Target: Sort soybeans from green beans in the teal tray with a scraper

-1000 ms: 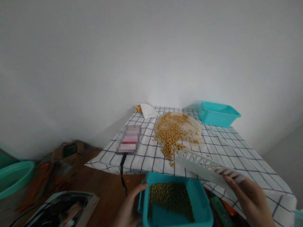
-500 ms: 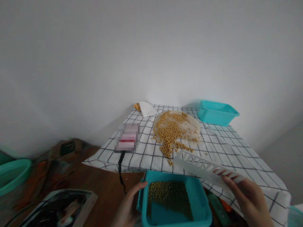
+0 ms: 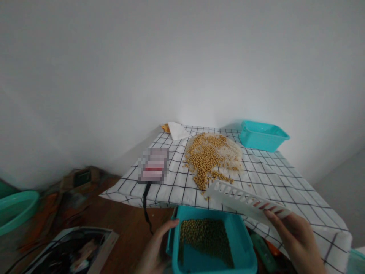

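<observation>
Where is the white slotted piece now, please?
In the head view, the white slotted piece is right of centre, at the near edge of the checked cloth, held in the right hand, its left end beside the yellow beans.

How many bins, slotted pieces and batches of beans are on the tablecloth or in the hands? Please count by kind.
Turquoise bins: 2 (left hand, tablecloth)
White slotted piece: 1 (right hand)
Bean batches: 2 (one on the tablecloth, one binned)
Total: 5
</observation>
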Motion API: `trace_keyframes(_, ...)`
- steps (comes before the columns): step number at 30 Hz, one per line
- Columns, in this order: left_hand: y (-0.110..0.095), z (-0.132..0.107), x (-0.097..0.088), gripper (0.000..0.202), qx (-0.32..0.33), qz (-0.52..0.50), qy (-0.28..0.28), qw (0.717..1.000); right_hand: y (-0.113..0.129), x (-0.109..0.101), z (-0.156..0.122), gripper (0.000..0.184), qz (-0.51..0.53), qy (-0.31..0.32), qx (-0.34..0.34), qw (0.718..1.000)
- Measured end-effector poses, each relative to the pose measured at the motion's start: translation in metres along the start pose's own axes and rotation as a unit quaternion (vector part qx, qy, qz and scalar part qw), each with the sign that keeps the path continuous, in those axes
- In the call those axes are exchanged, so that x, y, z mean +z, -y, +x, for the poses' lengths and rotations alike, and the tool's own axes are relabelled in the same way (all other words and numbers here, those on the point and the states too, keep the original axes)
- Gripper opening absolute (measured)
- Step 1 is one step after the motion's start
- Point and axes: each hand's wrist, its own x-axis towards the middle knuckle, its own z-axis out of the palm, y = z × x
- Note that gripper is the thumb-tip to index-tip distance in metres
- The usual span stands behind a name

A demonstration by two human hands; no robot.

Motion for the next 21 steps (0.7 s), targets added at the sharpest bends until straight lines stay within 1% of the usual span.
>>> trace_keyframes(3,0.0,0.0,0.001,0.027,-0.01,-0.001,-0.011,1.0,-0.003,0.0,-0.001,0.032,-0.001,-0.009,-0.001,1.0)
trace_keyframes(6,-0.001,-0.002,0.005,0.021,-0.025,-0.02,-0.003,0.999,-0.004,-0.001,-0.001,0.032,0.004,-0.01,-0.004,1.0)
trace_keyframes(10,-0.002,-0.006,0.008,0.021,-0.043,-0.053,0.003,0.998,0.0,-0.001,0.0,0.031,0.003,-0.003,-0.013,1.0)
trace_keyframes(16,-0.004,-0.01,0.009,0.022,-0.025,-0.029,-0.002,0.999,0.006,0.007,0.004,0.029,0.005,0.001,-0.021,1.0)
trace_keyframes(19,-0.005,-0.01,0.011,0.022,-0.041,-0.035,-0.009,0.999,0.005,0.008,0.005,0.03,0.01,0.0,-0.024,1.0)
trace_keyframes(21,-0.005,-0.011,0.011,0.022,-0.04,-0.048,0.005,0.998,0.003,0.007,0.005,0.029,0.011,0.003,-0.026,1.0)
